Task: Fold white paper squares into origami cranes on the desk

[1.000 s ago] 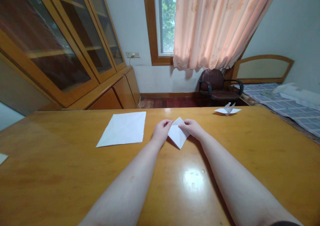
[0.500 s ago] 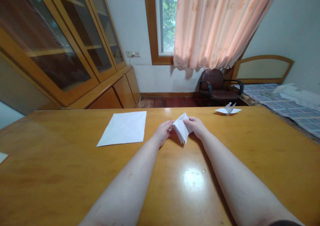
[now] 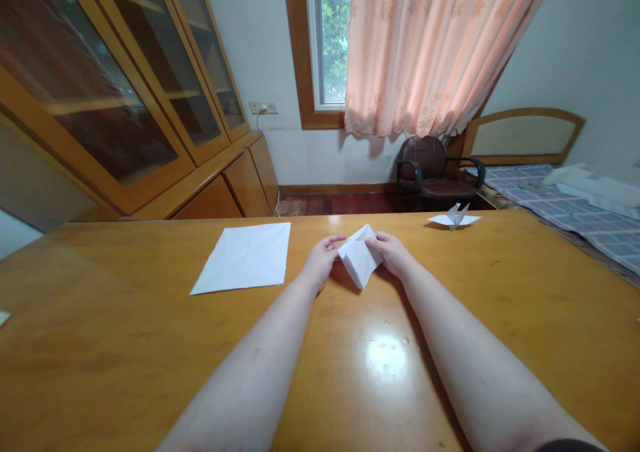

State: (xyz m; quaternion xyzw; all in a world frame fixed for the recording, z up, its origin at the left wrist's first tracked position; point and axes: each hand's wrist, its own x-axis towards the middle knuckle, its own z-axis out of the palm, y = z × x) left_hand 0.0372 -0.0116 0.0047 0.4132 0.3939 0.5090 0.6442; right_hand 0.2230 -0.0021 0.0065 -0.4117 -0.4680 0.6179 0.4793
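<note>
A small piece of folded white paper (image 3: 363,257) with several layers is tilted above the table, its folds showing at the lower left. My right hand (image 3: 393,253) pinches it at the right side, thumb on the front face. My left hand (image 3: 321,260) is at the paper's left corner with fingers stretched out and apart; its fingertips are partly behind the corner, and I cannot tell whether they touch it. A flat square sheet of white paper (image 3: 245,257) lies to the left. Toward the far right edge stands a folded paper crane (image 3: 453,218) with spread wings.
The glossy wooden table (image 3: 125,359) fills the foreground. Beyond its far edge are a brown office chair (image 3: 430,165), a glass-door cabinet (image 3: 165,92) and a bed (image 3: 590,199). A corner of something pale (image 3: 3,318) shows at the left edge.
The folded paper has turned so more of its front face shows, and its layers lie closer together. My left hand's fingers have straightened and spread. The view has shifted slightly.
</note>
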